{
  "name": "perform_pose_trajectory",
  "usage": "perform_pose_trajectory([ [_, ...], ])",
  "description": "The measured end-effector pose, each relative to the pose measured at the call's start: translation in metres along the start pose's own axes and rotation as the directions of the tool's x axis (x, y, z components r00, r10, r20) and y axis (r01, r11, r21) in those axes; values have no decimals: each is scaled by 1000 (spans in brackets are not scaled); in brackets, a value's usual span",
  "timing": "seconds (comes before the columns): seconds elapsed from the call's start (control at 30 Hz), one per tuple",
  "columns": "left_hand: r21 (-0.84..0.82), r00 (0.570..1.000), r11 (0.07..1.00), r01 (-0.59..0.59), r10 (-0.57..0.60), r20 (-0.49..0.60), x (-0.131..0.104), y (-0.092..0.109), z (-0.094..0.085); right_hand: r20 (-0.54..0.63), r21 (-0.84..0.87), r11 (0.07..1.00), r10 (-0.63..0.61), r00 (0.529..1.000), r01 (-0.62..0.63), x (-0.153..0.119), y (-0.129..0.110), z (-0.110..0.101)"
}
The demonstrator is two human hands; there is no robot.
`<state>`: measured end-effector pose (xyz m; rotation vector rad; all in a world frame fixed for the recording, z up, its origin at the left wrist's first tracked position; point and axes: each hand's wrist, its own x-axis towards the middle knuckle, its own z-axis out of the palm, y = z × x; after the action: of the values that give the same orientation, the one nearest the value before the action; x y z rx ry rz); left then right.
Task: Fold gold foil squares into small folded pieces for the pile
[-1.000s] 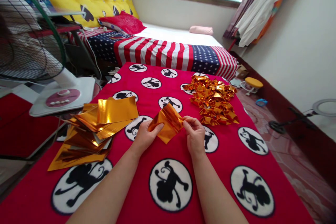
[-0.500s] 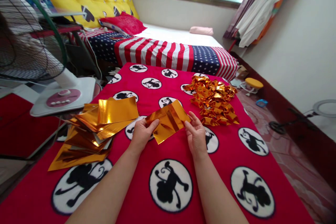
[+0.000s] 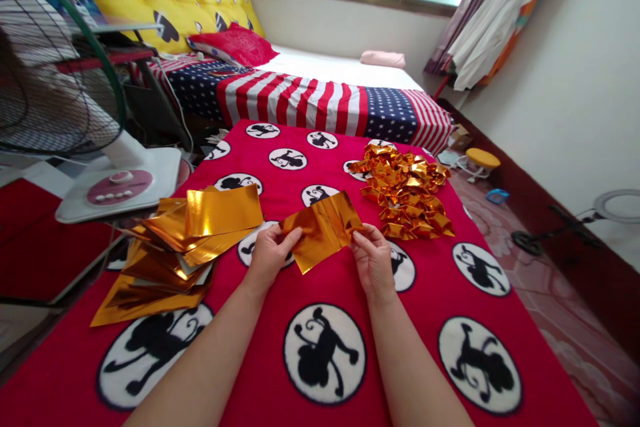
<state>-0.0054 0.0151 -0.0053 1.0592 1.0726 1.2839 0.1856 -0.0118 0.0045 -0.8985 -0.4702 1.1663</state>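
A shiny gold foil paper sheet (image 3: 323, 230) is stretched between my two hands over the red cloth. My left hand (image 3: 273, 250) pinches its left edge, thumb on top. At the right edge, my right hand (image 3: 373, 257) grips it between thumb and fingers. The sheet looks slightly bent near its right end. To the left lies a loose, fanned stack of flat gold foil sheets (image 3: 223, 212). Beyond my right hand is a heap of folded gold foil pieces (image 3: 407, 190), crumpled-looking and glossy.
A red cloth with black monkey figures in white circles (image 3: 325, 355) covers the table. An electric fan (image 3: 120, 180) stands at the left edge. Behind the table is a bed with a striped, starred cover (image 3: 300, 103). A yellow stool (image 3: 483, 159) sits on the floor at right.
The fingers of my right hand have closed in on the sheet's right edge, and the sheet's right part has curved. My left hand stays nearly in place.
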Motion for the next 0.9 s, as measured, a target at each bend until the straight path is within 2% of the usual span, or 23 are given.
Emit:
perform_pose_trajectory([
  [0.23,-55,997,996,-68,70,37,-1,3,-1,-50,-55,998,-38,998,35,1,3,2],
  [0.43,-239,995,971,17,8,102,-3,5,-2,-10,-93,995,-33,999,32,2,3,1],
  [0.5,-255,993,966,27,4,120,-3,7,-1,-3,-100,995,-27,1000,27,2,3,0],
  [0.67,-205,987,977,63,-31,156,-5,11,1,19,-122,992,-37,999,39,2,6,-1],
  [0.9,-67,989,998,-13,23,147,-5,9,0,39,-232,968,-87,995,94,2,13,-5],
])
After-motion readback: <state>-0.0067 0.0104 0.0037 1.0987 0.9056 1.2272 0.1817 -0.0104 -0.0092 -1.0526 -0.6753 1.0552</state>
